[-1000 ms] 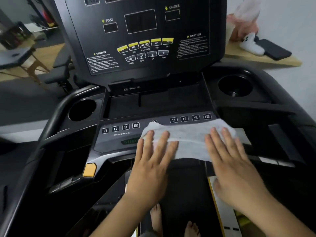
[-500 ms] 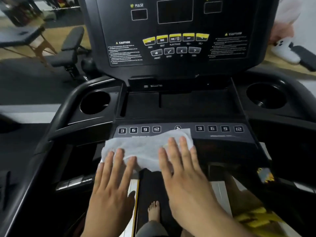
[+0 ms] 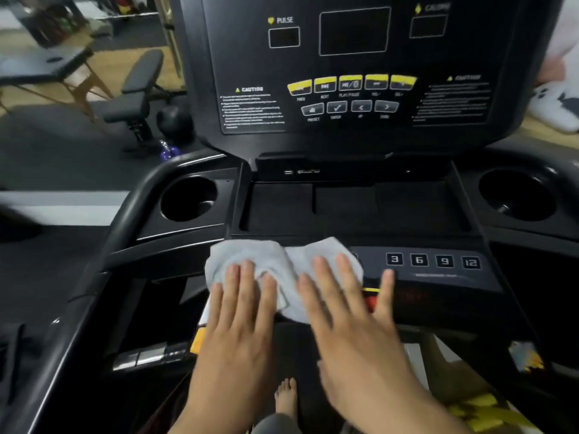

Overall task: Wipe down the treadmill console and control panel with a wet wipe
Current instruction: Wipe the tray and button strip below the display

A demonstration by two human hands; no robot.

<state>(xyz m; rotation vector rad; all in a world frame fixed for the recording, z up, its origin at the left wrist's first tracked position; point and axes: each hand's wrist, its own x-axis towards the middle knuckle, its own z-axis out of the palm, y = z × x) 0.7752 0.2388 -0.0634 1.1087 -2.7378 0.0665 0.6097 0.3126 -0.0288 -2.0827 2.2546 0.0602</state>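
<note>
Wipe [image 3: 291, 270] lies bunched on the left half of the lower control panel [image 3: 438, 277]. My left hand [image 3: 241, 321] and right hand [image 3: 351, 327] both press flat on it, fingers spread, gripping nothing. Console [image 3: 354, 73] stands above, untouched.

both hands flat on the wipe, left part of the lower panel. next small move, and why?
Probably slide the wipe right, across the 3/6/9/12 buttons. Both the left hand and right hand press it flat on the panel's left and middle, and the wipe has not reached those buttons.
</note>
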